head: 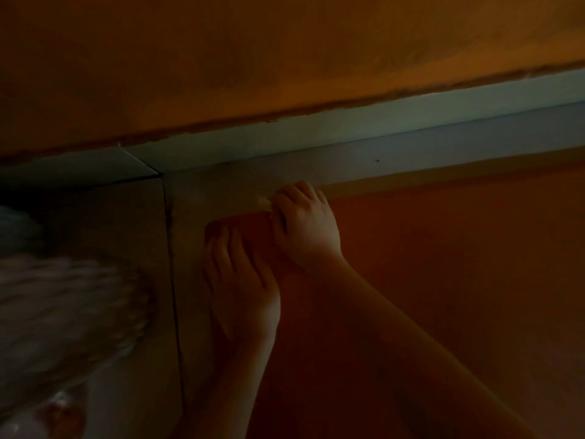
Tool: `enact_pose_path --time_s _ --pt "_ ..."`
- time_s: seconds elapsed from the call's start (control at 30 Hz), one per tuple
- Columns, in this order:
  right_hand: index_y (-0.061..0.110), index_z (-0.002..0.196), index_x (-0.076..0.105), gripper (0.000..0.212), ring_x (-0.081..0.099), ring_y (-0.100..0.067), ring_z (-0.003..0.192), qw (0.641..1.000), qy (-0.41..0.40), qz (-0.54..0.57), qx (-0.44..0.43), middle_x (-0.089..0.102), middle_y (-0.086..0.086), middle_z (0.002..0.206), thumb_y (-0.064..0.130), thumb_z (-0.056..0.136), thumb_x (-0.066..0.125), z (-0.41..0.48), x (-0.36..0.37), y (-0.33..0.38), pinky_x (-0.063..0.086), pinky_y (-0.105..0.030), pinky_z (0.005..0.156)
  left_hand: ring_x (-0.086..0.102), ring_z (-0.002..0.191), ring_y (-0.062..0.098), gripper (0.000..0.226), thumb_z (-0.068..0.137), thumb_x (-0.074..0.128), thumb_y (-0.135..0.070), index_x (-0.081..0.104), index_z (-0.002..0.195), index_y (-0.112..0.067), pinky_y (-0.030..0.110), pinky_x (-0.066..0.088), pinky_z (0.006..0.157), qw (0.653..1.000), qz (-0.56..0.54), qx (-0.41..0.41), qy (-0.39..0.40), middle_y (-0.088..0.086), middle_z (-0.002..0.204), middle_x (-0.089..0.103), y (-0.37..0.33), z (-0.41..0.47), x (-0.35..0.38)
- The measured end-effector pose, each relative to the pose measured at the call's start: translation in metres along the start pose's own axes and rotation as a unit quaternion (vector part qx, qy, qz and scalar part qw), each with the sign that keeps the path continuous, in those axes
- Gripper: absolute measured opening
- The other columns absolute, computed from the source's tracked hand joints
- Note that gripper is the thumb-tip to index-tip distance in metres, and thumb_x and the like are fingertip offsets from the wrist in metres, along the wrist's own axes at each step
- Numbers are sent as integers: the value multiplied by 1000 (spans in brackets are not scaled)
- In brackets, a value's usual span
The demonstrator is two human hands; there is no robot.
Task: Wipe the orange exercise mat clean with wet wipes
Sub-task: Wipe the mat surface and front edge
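Hands meet at one corner of the orange mat point(443, 280) in the head view, and it is very dark. The mat lies flat on the grey floor point(126, 236), with its far edge near the low grey strip point(348, 137) under the orange wall point(253, 58).

The left hand point(240, 289) rests on the corner with its fingers laid out, a little apart. The right hand point(305, 226) sits at the far edge with bent fingers. A small pale bit point(263, 202) shows by its fingertips. I cannot tell if that is a wipe, or if the fingers pinch it.

I think the corner is being wiped. It would help to hold the corner down so it does not curl, and to rub along the edge.

Room is tight by the wall. A blurry pale fluffy thing point(63, 296) lies to the left. The mat stretches wide open to the right.
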State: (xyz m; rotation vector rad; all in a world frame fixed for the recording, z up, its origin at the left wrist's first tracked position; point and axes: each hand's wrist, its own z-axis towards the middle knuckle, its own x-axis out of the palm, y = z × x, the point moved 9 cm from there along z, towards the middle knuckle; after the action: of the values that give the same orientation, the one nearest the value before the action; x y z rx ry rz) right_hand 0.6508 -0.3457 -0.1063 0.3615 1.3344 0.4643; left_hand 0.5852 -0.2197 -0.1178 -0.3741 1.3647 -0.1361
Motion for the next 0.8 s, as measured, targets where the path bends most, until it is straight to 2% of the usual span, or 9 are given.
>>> enact_pose_path --time_s 0.1,0.23,0.53,0.7,0.8 --pt "10 85 69 26 58 -24 87 1000 -6 12 18 66 -3 87 24 93 50 0 -2 -2 44 -36 73 43 124 33 45 95 38 -23 53 131 0 47 32 102 1000 9 -10 8 17 135 51 2 1 1" --pt "11 87 70 20 57 -22 88 1000 11 11 21 66 -2 89 26 91 58 -1 2 -3 44 -34 75 45 125 36 46 95 36 -24 51 131 0 50 35 102 1000 3 -7 12 18 136 50 1 0 2" --pt "12 87 72 28 62 -22 86 999 28 29 -1 69 -2 89 26 93 48 0 4 0 48 -36 71 41 124 32 44 93 41 -21 54 129 1 44 29 103 999 39 8 -10 18 133 53 -3 0 0" --pt "14 96 74 31 64 -24 88 998 47 30 -24 70 -2 93 24 91 45 1 6 3 50 -38 73 45 129 34 45 95 38 -22 54 130 1 45 33 107 998 38 51 -1 17 136 52 -9 0 0" --pt "10 86 72 17 64 -28 85 997 59 24 -31 69 -5 87 14 84 56 3 5 3 47 -38 73 46 129 34 46 95 35 -22 56 128 2 47 36 107 997 40 61 -5 18 135 53 -11 1 -1"
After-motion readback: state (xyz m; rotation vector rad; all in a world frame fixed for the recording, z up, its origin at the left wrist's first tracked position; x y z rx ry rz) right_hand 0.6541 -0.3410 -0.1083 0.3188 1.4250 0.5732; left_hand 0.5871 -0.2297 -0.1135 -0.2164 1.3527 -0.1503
